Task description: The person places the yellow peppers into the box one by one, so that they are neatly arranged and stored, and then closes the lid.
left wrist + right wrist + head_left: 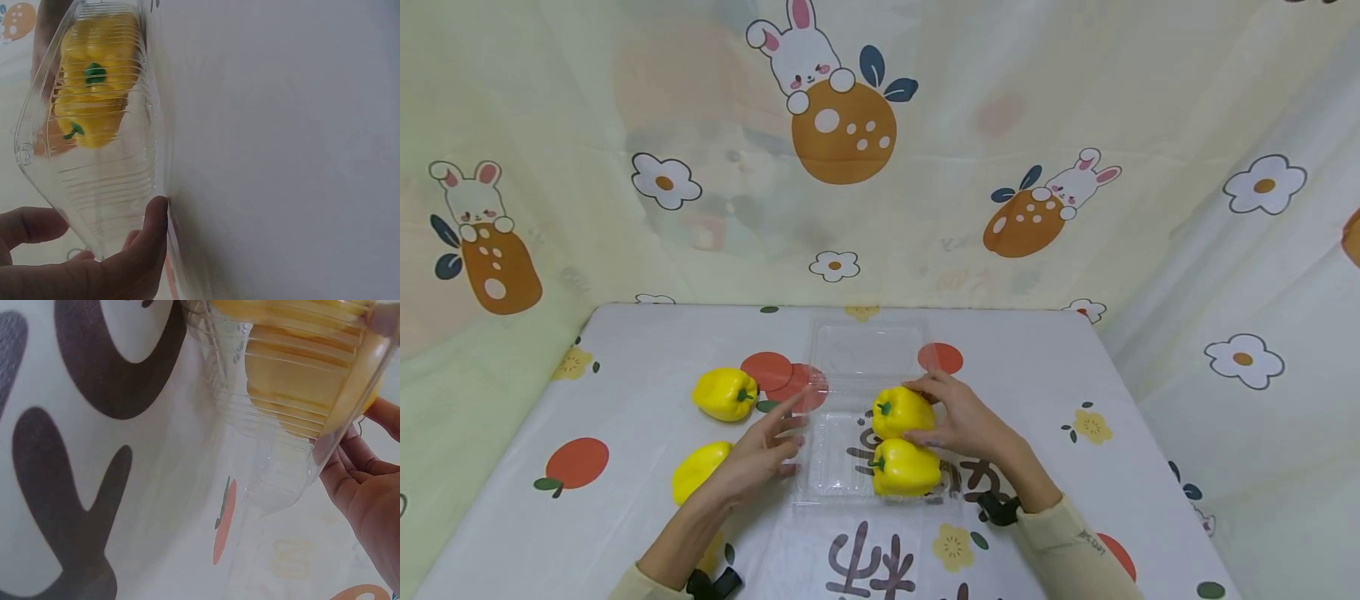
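A clear plastic clamshell container (835,467) lies on the table, its lid (868,350) folded back on the far side. Two yellow bell peppers sit in its right half, the farther one (901,412) behind the nearer one (907,468). My right hand (966,419) holds the farther pepper between thumb and fingers. At the container's left side is my left hand (760,457), its fingers extended along the wall. The left wrist view shows its fingertips (157,215) at the container's near edge. Through the ribbed wall both peppers (94,112) are visible there.
Two more yellow bell peppers lie left of the container: one (725,394) farther back, another (700,471) partly hidden behind my left hand. A white printed cloth (647,517) covers the table. Patterned curtains (940,208) hang behind it and at the sides.
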Motion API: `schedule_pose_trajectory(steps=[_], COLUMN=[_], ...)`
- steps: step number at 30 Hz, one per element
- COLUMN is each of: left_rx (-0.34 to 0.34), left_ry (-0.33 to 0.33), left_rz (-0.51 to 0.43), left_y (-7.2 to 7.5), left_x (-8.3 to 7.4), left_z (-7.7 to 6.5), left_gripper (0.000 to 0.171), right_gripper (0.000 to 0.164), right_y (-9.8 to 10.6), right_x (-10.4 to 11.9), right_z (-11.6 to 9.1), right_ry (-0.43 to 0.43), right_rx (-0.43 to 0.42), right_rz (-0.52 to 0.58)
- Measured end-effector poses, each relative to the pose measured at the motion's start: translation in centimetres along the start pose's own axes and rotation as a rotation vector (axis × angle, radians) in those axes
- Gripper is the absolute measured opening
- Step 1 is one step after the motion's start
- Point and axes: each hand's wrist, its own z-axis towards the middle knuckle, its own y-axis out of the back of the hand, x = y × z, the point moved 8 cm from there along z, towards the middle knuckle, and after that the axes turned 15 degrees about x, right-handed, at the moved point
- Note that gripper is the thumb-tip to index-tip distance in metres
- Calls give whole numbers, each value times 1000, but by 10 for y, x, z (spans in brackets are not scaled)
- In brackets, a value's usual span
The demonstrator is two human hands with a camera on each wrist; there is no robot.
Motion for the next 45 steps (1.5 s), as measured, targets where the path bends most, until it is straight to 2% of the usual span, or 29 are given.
schedule_pose_trajectory(steps=[12, 22, 27, 37, 45], left_rx=[32, -3, 2, -9, -4], left_ry=[-19, -6, -1, 4, 6], left_rz=[24, 14, 9, 24, 21], left_y=[-3, -1, 0, 1, 0], left_x=[-3, -2, 0, 0, 0], left_z=[-2, 0, -1, -1, 0], left_gripper=[76, 76, 76, 77, 76], right_gripper=[73, 73, 73, 71, 73], right_y=[-1, -4, -5, -4, -8], right_x=[-2, -3, -2, 0, -1], right_z=[0, 4, 5, 6, 3], right_ry=[-23, -45, -50, -40, -63], right_rx=[49, 76, 84, 60, 93], right_rz=[2, 17, 27, 52, 11])
